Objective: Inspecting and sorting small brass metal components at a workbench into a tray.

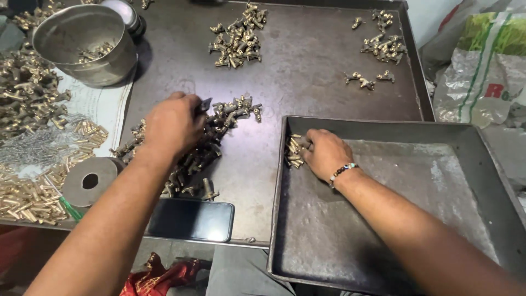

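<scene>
My left fingers (189, 109) curl down, pinching a brass fitting from the dark pile (211, 140) I sort from. My right hand (324, 153) cups small brass pieces (295, 151) against the grey tray (466, 164) corner, fingers closed, keeping them gathered.

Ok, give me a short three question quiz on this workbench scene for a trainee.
1. True or false: the right hand rests inside the grey tray.
2. What does the left hand touch? A) the metal bowl B) the pile of brass fittings C) the phone
3. Fill in: the phone lies at the table's ____ edge.

Key: 1 true; 2 B; 3 near.
</scene>
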